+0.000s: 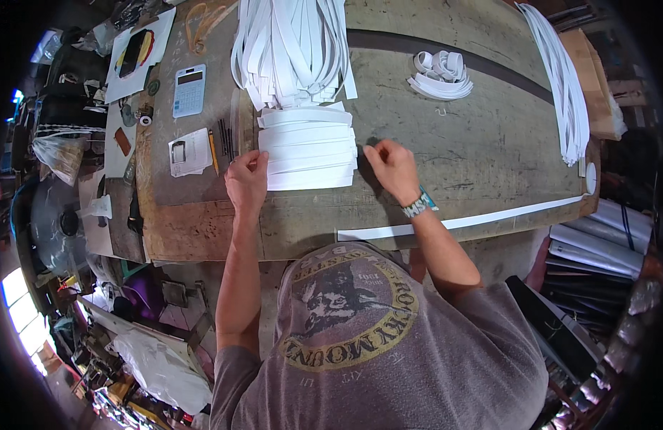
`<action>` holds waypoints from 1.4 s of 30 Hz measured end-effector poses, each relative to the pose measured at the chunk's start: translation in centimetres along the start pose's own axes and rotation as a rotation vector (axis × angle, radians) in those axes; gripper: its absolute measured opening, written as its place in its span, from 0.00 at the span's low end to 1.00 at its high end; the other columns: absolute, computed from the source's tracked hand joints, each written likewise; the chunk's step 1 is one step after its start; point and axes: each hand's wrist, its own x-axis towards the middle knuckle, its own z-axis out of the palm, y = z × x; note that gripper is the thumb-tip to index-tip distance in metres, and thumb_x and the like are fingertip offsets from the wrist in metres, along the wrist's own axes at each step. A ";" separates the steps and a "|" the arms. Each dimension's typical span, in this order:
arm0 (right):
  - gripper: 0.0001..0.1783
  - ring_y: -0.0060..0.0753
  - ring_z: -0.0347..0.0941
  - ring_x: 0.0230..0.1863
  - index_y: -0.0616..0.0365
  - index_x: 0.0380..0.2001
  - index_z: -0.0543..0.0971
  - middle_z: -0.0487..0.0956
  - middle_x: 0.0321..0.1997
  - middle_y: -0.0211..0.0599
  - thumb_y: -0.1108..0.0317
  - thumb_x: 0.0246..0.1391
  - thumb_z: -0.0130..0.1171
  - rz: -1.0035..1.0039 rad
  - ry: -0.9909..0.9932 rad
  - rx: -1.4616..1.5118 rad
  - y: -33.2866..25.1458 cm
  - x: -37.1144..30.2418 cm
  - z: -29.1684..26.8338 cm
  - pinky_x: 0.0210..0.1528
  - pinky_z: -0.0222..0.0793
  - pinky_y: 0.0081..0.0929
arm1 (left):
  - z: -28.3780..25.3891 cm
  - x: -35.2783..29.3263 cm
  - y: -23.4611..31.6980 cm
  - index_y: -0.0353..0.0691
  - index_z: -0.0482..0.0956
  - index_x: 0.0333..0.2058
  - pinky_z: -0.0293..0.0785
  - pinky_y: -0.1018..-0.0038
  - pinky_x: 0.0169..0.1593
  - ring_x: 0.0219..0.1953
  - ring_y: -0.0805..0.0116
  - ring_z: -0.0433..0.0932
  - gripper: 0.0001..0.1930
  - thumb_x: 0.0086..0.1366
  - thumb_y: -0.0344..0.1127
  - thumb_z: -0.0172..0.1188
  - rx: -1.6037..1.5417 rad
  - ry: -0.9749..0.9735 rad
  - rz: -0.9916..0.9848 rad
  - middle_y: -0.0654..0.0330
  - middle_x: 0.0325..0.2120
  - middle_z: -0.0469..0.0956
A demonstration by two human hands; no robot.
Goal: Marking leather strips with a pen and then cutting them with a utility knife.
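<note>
A stack of flat white strips [310, 154] lies crosswise on the worn table in front of me. At its left edge is my left hand [247, 183], thumb and fingers closed at the strip ends. My right hand [394, 170] is curled just off the stack's right edge, and whatever may be in its fingers is hidden. Behind the stack spreads a thick bundle of long white strips [292, 50]. One long white strip [482, 216] runs along the table's front edge, passing by my right wrist, toward a white roll [591, 179] at the right corner.
Coiled white strips [440, 74] sit at the back right, and another long bundle [561, 93] hangs along the right side by a brown paper bag [597, 86]. On the left are a calculator [189, 91], papers [190, 153], a yellow pencil [213, 151] and a phone [133, 53].
</note>
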 end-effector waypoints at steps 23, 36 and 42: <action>0.14 0.53 0.75 0.49 0.54 0.43 0.82 0.79 0.46 0.43 0.59 0.58 0.68 -0.432 0.064 -0.366 7.7 -7.9 -4.1 0.51 0.71 0.49 | 8.5 -17.0 2.6 0.46 0.87 0.45 0.72 0.56 0.53 0.49 0.53 0.75 0.15 0.59 0.39 0.74 0.125 -0.530 0.947 0.60 0.41 0.78; 0.12 0.41 0.72 0.52 0.48 0.46 0.83 0.76 0.46 0.31 0.63 0.60 0.69 -0.526 -0.022 -0.374 7.7 -17.1 -0.4 0.52 0.70 0.41 | 3.9 -16.3 -1.5 0.41 0.86 0.41 0.71 0.56 0.52 0.47 0.51 0.77 0.08 0.64 0.29 0.68 0.094 -0.290 0.921 0.56 0.39 0.79; 0.09 0.51 0.76 0.46 0.57 0.36 0.82 0.79 0.42 0.42 0.71 0.49 0.67 -0.627 -0.006 -0.354 4.5 -16.9 2.1 0.48 0.73 0.46 | 1.5 -18.1 -3.8 0.38 0.86 0.45 0.74 0.51 0.58 0.52 0.45 0.80 0.11 0.64 0.29 0.66 0.007 -0.186 1.035 0.52 0.45 0.83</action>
